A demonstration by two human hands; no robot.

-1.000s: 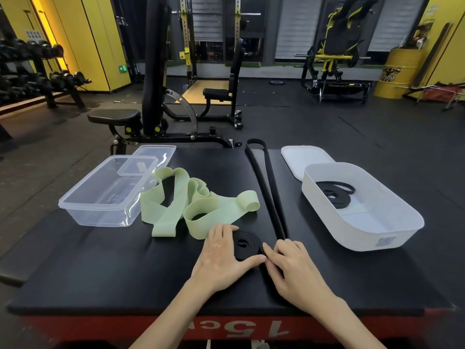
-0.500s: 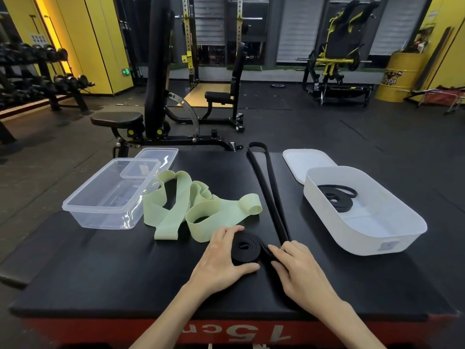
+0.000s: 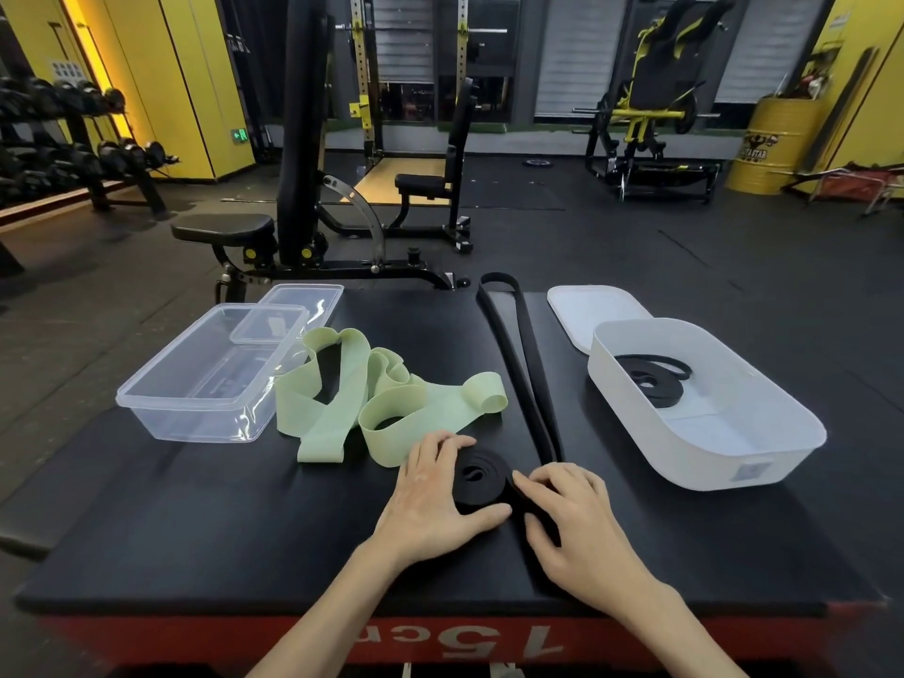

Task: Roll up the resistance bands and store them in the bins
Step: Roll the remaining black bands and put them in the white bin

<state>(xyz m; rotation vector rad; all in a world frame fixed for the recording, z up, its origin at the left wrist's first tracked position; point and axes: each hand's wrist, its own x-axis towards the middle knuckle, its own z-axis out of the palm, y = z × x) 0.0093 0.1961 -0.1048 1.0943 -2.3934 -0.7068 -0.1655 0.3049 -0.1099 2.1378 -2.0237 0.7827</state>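
Band (image 3: 482, 478): coil lower centre, tail straight for feeding.
Left hand (image 3: 430, 501): cupped round coil, keeping tightness.
Right hand (image 3: 582, 521): curled, pinching tail.

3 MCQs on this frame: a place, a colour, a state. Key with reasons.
1. The finished black roll lies: A on a hook; B in a drawer; C in the white bin.
2. The loose wide band is: A light green; B red; C blue.
3. The black band between the left hand and right hand is: A fully rolled; B partly rolled; C uncoiled.
Key: 1 C, it rests inside it. 2 A, pale green folds. 3 B, coil plus straight tail.
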